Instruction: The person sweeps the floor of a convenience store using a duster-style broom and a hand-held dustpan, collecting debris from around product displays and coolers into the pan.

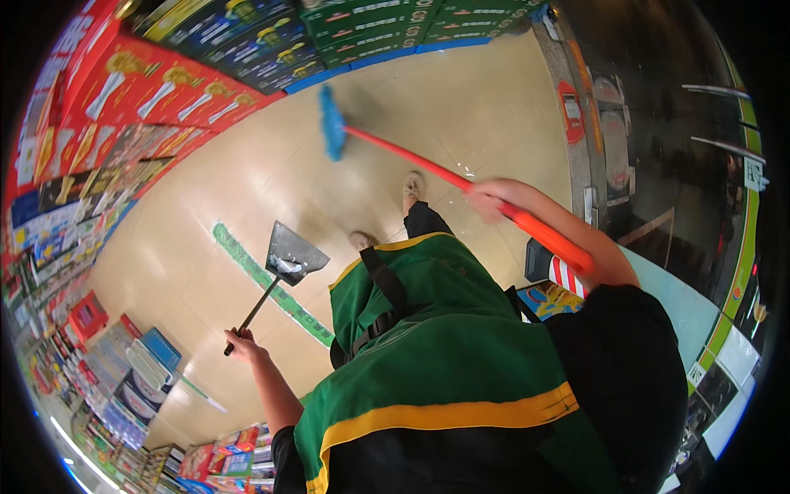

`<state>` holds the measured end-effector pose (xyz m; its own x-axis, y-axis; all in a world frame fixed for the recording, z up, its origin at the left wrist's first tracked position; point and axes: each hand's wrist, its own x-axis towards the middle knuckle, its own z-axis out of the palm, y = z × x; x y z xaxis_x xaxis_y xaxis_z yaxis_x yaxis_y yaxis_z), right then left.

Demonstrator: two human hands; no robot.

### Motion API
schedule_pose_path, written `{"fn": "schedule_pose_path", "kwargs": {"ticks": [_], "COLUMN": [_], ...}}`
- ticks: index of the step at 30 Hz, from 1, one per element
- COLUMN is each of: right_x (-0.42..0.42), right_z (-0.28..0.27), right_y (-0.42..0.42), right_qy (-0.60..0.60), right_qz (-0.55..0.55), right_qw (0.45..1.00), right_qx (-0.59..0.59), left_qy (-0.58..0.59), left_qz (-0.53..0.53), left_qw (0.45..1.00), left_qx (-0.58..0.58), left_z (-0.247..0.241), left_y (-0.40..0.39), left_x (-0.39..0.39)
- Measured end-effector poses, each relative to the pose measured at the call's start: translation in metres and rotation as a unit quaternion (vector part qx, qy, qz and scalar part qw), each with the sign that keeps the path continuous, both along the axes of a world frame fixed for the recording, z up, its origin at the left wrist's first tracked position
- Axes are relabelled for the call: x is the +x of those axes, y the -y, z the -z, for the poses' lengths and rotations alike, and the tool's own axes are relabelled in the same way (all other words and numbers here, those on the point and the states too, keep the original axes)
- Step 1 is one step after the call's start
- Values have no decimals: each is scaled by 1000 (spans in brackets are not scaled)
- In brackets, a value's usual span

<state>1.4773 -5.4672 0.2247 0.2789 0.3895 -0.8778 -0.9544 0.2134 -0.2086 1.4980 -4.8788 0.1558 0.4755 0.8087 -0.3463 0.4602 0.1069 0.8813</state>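
Note:
My left hand [245,344] grips the dark handle of a grey dustpan [297,247], which holds some whitish scraps and is out over the floor to the left. My right hand [490,199] is closed around the red handle of a broom. The blue bristles of the broom [333,123] are at the upper middle, near the stacked cartons. Small white bits [467,170] lie on the tiled floor beside the red handle. A green apron [444,333] with yellow edging covers my front.
Red cartons [166,86] line the upper left, and green cartons [370,28] stand along the top. A green floor strip [259,272] runs under the dustpan. Dark glass doors [654,154] stand at the right. Stocked shelves [92,395] fill the lower left.

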Motion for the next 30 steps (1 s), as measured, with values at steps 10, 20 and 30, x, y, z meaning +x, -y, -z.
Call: {"fn": "schedule_pose_path", "kwargs": {"ticks": [10,20,30], "right_x": [88,17,-45], "right_z": [94,75,-34], "right_y": [124,239,205], "right_qy": [-111,-102,-77], "right_qz": [137,380,514], "right_qw": [977,909,840], "right_qx": [119,137,159], "left_qy": [6,-27,-32], "left_qz": [94,220,381], "left_qw": [995,974,920], "left_qx": [-17,-53,-90], "left_z": [-9,1,26], "left_y": [119,250,366], "left_x": [89,197,276]}}
